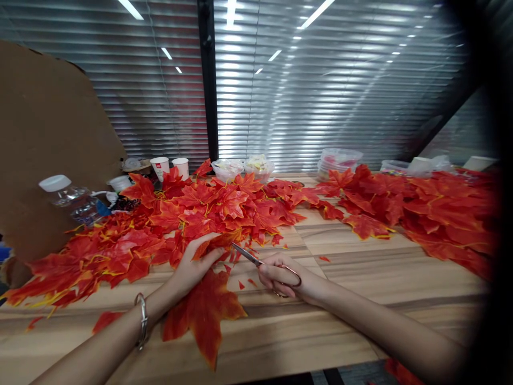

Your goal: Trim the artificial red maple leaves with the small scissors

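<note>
Left forearm, leaf pinched in left grip, scissors beside

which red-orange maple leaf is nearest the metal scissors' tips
The red-orange maple leaf pinched in the left hand; the other red leaves lie unheld.

Open tabletop between leaf piles

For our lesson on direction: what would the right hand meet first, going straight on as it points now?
Led by its scissors, the right hand would probably meet the leaf held in the left hand; the scissors look close to its edge, though depth is unclear.
</note>
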`<state>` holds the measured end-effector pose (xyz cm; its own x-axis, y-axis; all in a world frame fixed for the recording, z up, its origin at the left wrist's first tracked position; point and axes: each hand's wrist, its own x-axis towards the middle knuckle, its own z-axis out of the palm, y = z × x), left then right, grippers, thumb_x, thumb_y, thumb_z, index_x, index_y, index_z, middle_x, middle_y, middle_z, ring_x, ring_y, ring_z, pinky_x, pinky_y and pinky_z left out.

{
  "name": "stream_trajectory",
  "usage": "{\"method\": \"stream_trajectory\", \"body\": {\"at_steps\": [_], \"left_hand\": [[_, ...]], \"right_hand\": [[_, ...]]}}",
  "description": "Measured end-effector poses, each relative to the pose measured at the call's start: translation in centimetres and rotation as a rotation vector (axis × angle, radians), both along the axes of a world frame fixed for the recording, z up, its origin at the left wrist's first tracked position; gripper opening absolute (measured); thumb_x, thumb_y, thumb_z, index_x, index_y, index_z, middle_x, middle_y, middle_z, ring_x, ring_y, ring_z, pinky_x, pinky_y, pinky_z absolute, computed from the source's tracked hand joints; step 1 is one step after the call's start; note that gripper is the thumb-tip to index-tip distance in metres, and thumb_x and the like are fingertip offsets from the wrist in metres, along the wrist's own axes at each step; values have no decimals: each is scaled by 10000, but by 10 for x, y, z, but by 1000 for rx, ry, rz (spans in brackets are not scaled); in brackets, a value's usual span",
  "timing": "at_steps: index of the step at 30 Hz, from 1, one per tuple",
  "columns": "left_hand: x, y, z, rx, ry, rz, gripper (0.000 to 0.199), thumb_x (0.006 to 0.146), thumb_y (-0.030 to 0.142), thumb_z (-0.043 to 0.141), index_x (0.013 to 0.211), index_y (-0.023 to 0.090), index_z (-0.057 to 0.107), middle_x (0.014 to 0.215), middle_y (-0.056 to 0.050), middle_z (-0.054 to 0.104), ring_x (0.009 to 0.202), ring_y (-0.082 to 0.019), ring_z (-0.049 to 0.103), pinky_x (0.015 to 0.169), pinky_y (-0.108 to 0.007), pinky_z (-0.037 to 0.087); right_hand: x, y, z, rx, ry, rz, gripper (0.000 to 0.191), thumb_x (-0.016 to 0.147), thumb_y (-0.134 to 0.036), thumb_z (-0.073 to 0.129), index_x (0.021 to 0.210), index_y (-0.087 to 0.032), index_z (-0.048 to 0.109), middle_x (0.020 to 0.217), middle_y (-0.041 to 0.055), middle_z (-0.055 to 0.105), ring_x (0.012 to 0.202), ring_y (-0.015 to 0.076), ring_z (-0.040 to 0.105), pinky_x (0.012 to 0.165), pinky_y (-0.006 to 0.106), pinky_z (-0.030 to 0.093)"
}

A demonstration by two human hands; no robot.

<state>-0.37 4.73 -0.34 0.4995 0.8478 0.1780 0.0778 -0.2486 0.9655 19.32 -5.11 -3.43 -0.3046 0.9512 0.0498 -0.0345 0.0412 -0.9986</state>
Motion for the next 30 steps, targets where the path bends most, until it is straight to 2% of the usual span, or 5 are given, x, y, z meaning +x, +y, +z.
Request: {"method": "stream_trajectory", "body": {"at_steps": [4, 9, 12, 20, 30], "left_hand": [[1, 2, -3, -354, -174, 24, 116, 657, 247, 675, 631, 144, 630, 607, 3, 596, 570, -116, 512, 587, -241, 420], [-1, 9, -3, -676, -447, -192, 375, 716, 235, 619, 405, 167, 421, 385, 48, 349, 445, -84, 390, 594, -245, 412], [-1, 9, -3, -654, -378, -260, 364, 745, 285, 600, 432, 157, 464, 435, 25, 412, 536, -103, 471, 675, -239, 415], [2, -1, -11, -589, -235, -179, 238, 739, 331, 635, 619, 126, 619, 627, -13, 577, 615, -92, 507, 661, -214, 401], [2, -9, -13, -522, -166, -189, 225, 748, 333, 632, 670, 123, 658, 688, -41, 608, 689, -129, 543, 766, -278, 416]], "right_hand": [[2, 1, -3, 41, 100, 72, 435, 850, -491, 442, 661, -111, 540, 376, -63, 371, 357, 49, 292, 418, 189, 238], [3, 5, -6, 39, 203, 107, 501, 877, -532, 320, 726, -110, 543, 384, -54, 376, 368, 64, 291, 440, 202, 258], [2, 6, -10, 119, 135, 73, 500, 862, -552, 344, 735, -110, 539, 394, -49, 399, 361, 63, 306, 425, 197, 255], [-3, 1, -11, 287, -124, -89, 499, 826, -597, 380, 743, -122, 510, 457, -47, 421, 379, 60, 368, 423, 184, 278], [-7, 2, -16, 330, -136, -197, 471, 796, -603, 428, 704, -144, 481, 457, -56, 386, 360, 55, 348, 371, 167, 231]]}}
